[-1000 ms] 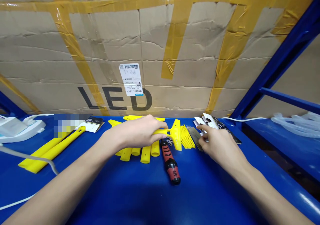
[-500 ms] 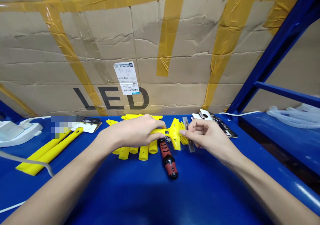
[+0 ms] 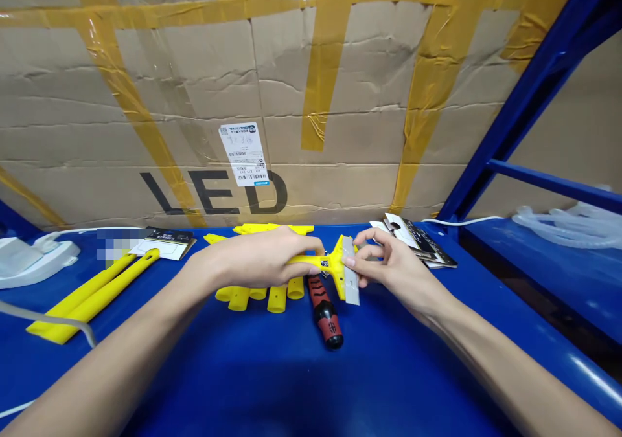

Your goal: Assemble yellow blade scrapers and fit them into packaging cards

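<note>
Left hand (image 3: 265,259) grips scraper (image 3: 326,265) crosswise, head (image 3: 337,270) rightward; right hand (image 3: 391,262) pinches blade (image 3: 351,285).

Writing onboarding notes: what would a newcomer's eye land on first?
Probably the taped cardboard box marked LED across the back. Then, centre, a yellow scraper in the left hand, a metal blade held at its head by the right hand; below, a red-and-black tool.

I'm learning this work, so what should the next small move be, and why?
Probably the right hand should gently square the blade against the yellow scraper: the blade lies along its head, under the right thumb, while the left hand holds the handle.
</note>
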The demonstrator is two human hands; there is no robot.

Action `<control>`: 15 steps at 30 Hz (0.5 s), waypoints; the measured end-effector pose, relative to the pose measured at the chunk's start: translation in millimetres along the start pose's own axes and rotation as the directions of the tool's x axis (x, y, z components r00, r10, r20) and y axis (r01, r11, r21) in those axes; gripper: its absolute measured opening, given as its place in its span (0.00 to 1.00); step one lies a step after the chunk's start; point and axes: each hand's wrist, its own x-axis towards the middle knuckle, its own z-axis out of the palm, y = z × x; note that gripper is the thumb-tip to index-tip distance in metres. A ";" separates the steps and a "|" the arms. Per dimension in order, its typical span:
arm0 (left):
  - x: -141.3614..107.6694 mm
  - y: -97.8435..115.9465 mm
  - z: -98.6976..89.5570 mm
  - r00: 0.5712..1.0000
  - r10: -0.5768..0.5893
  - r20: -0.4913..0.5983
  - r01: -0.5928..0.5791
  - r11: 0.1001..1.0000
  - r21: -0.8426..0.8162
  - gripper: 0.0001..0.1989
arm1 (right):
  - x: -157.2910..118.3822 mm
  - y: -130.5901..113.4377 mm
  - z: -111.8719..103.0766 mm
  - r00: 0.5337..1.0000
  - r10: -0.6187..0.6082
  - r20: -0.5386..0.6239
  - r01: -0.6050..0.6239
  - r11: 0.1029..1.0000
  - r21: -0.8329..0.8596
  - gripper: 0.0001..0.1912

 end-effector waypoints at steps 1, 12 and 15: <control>0.2 -0.1 0.5 1.000 0.005 0.010 -0.005 1.000 -0.006 0.16 | -0.5 0.6 1.3 1.000 -0.012 -0.002 0.012 1.000 0.008 0.34; -2.7 -1.4 -2.5 0.997 0.026 0.073 -0.024 1.000 -0.018 0.15 | -2.5 0.1 4.1 1.000 0.021 0.019 -0.021 1.000 0.013 0.44; -2.0 -0.7 -3.1 0.998 0.007 0.067 -0.006 1.000 -0.016 0.15 | -2.6 1.3 5.2 0.999 -0.020 0.025 0.021 1.000 -0.020 0.42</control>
